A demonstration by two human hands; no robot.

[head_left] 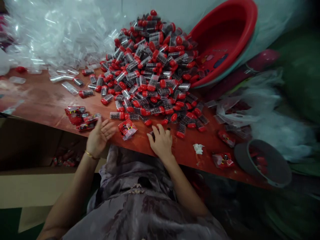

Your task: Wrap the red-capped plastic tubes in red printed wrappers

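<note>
My left hand is open, palm turned inward and fingers stretched out, beside a small heap of red printed packets at the table's front edge. Between my hands lies a single red packet. My right hand rests palm down on the table with bent fingers. Thumb and forefinger close around a small dark object, mostly hidden by the hand. Just ahead rises a large pile of clear tubes with red caps, filled with dark beads or pellets.
Empty clear tubes are heaped at the back left. A red basin leans at the pile's right. Further right are a grey bowl with red pieces, plastic bags and crumpled white tissue. An open cardboard box stands below the table's left edge.
</note>
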